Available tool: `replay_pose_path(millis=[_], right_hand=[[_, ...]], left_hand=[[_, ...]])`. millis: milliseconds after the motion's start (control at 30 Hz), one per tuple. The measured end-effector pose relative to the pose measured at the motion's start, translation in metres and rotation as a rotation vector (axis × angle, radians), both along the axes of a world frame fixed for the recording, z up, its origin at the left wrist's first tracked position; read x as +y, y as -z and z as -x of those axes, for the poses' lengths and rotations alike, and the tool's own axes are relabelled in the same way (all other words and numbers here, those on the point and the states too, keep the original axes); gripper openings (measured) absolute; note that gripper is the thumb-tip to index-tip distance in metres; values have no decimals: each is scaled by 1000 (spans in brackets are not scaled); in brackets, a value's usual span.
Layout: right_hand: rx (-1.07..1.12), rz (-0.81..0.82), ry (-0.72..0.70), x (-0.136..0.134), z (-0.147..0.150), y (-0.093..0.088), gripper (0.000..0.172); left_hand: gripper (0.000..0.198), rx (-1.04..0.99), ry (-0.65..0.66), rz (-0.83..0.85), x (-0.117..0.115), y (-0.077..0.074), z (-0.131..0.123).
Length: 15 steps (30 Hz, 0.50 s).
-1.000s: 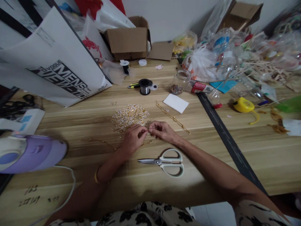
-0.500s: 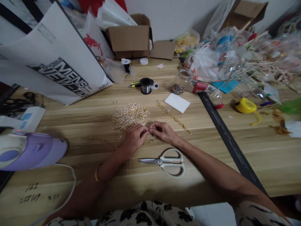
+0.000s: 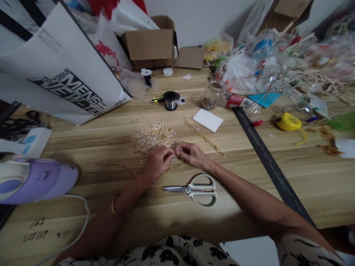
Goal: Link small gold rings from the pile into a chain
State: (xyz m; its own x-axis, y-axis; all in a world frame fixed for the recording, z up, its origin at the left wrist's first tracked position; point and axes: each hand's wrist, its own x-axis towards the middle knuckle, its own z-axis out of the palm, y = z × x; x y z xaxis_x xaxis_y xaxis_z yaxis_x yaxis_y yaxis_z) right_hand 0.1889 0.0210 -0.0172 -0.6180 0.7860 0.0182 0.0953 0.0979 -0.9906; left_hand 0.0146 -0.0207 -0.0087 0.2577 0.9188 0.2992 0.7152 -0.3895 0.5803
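Note:
My left hand [image 3: 159, 162] and my right hand [image 3: 192, 153] meet fingertip to fingertip just in front of a heap of gold and clear beaded pieces [image 3: 151, 136]. Both are closed in a pinch; whatever lies between the fingers is too small to make out. A thin gold chain [image 3: 122, 166] runs along the table to my left hand, and a short chain end [image 3: 173, 167] shows under the fingers. Beyond my right hand lies a gold chain [image 3: 203, 137], stretched out slantwise. Scissors with pale handles [image 3: 191, 189] rest on the table nearer my body, blades pointing left.
Behind the heap stand a wire spool [image 3: 171, 101], a white pad [image 3: 208, 120] and a jar of beads [image 3: 215, 95]. A purple appliance [image 3: 41, 181] and a large white bag [image 3: 69, 70] occupy the left. A yellow tape measure [image 3: 288, 122] and plastic clutter [image 3: 266, 66] fill the right.
The view has shifted slightly. Both hands keep their pinch at almost the same spot, with only slight finger movement.

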Motion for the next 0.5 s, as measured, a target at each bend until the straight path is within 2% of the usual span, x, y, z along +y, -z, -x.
replay_pose_path(millis=[500], right_hand=[[16, 59, 21, -1, 0, -8, 21]], left_hand=[[9, -364, -123, 228, 2, 11, -1]])
